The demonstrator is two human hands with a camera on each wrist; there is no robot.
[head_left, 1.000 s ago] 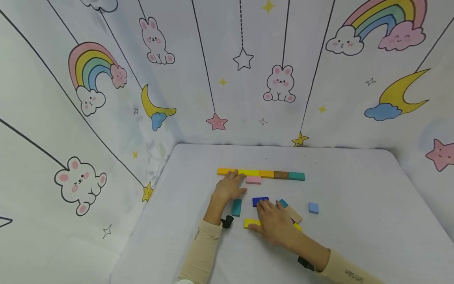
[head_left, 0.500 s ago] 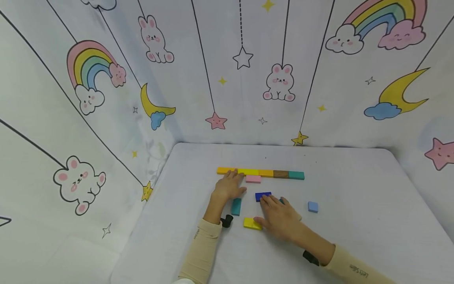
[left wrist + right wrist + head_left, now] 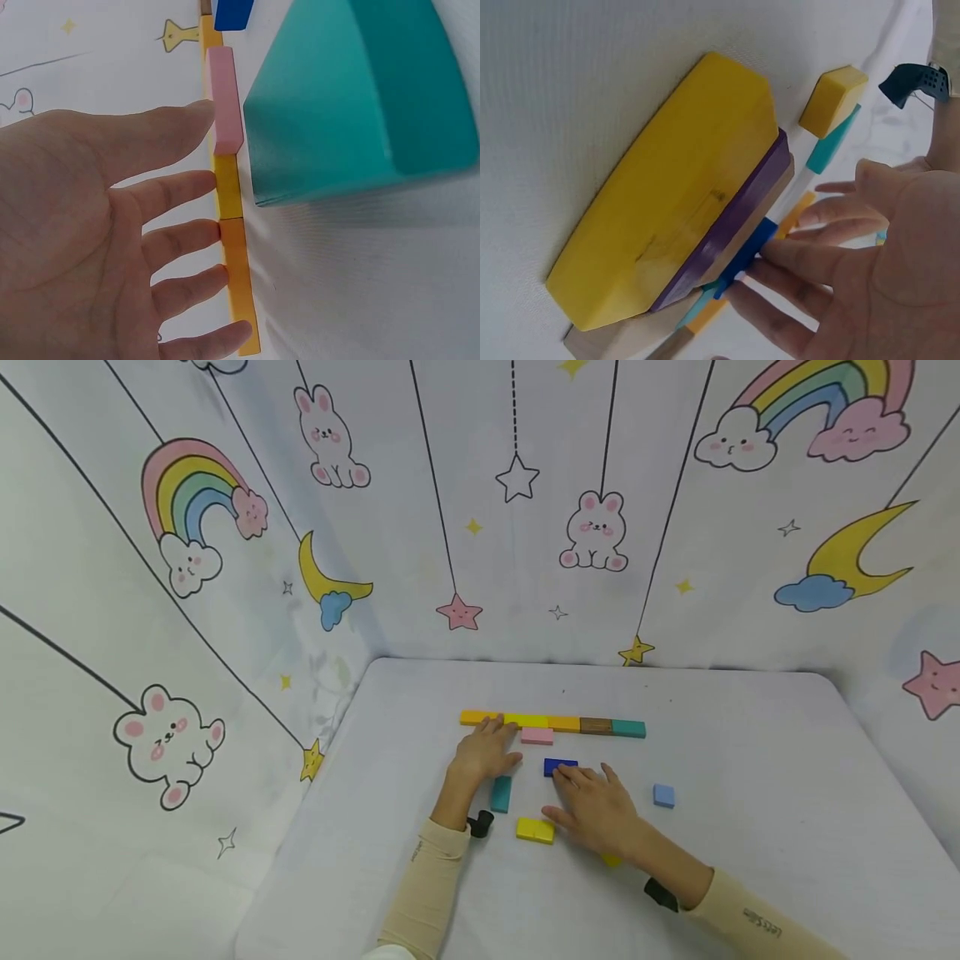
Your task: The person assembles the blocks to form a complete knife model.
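Observation:
My left hand rests with spread fingers on the near side of a row of blocks, at its yellow-orange block and yellow block. A pink block lies against the row; the thumb is beside it in the left wrist view. My right hand has its fingers extended, and the fingertips touch a dark blue block lying flat. Under that hand, a large yellow block, a purple block and a tan block show in the right wrist view.
The row continues right with an orange, a brown and a teal block. Another teal block lies by the left wrist. A short yellow block sits near the right thumb, and a light blue block lies farther right.
The dark blue block has slid away from me and slightly right, toward the row, with the right fingertips on it. My left hand has stayed in place at the row.

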